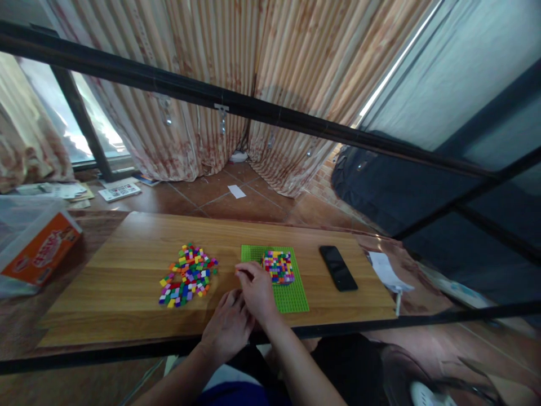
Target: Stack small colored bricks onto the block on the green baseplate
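Note:
My right hand (258, 290) is closed in a pinch over the left edge of the green baseplate (293, 304). A small orange brick (237, 272) seems to show at its fingertips. Just below and to the left, my left hand (230, 321) rests at the table's near edge, fingers curled together and partly covered by the right hand; what they hold, if anything, is hidden. On the baseplate stands a block built of many-coloured small bricks (279, 267), right beside my right hand. Further left lies a loose pile of small coloured bricks (190, 276).
A black phone (338, 268) lies on the wooden table (139, 242), right of the baseplate. Beyond the right end is a white paper (385, 272). A clear plastic box with an orange label (40, 248) stands at the left. A dark metal bar (270, 113) crosses above the table.

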Motion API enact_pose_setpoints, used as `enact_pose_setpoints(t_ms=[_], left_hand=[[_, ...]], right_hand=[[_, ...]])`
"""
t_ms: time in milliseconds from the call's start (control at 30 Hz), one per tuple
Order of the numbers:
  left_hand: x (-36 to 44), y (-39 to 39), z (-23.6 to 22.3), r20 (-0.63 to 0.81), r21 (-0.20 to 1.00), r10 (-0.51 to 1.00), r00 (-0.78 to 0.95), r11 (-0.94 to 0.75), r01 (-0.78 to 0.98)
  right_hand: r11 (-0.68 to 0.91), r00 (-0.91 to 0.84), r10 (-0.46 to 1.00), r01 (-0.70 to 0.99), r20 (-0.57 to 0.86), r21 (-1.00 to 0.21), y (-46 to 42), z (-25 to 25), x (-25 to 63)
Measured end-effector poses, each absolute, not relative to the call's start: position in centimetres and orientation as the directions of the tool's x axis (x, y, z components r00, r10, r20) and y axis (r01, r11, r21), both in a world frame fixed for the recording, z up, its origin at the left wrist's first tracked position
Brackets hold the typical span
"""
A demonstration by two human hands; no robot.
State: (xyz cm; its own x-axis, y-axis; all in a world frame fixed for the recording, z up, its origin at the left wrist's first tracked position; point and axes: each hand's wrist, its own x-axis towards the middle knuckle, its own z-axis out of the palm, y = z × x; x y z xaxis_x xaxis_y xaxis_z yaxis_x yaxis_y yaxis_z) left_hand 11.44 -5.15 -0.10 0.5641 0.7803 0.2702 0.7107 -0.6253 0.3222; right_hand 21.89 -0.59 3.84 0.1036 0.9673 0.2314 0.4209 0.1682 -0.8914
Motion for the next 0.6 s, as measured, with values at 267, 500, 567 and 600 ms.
enact_pose_setpoints(t_ms=[267, 500, 567, 600], left_hand=[[11.3, -4.9, -0.7, 0.400, 0.210, 0.724, 0.561, -0.669, 0.713], [11.3, -4.9, -0.7, 0.458, 0.174, 0.694, 0.556, -0.683, 0.709], [11.3, -4.8, -0.7, 0.472, 0.169, 0.686, 0.553, -0.687, 0.707], [11.3, -4.8, -0.8, 0.480, 0.165, 0.682, 0.553, -0.689, 0.706]], right_hand=[[0.212, 0.247, 0.901, 0.466, 0.356, -0.859, -1.8, 5.5, 28.2], [0.095, 0.427, 0.822, 0.550, 0.378, -0.829, -0.2, 4.5, 32.8], [0.077, 0.431, 0.828, 0.544, 0.357, -0.835, 0.5, 3.8, 33.0], [0.071, 0.428, 0.834, 0.542, 0.348, -0.838, 0.7, 3.5, 32.9]])
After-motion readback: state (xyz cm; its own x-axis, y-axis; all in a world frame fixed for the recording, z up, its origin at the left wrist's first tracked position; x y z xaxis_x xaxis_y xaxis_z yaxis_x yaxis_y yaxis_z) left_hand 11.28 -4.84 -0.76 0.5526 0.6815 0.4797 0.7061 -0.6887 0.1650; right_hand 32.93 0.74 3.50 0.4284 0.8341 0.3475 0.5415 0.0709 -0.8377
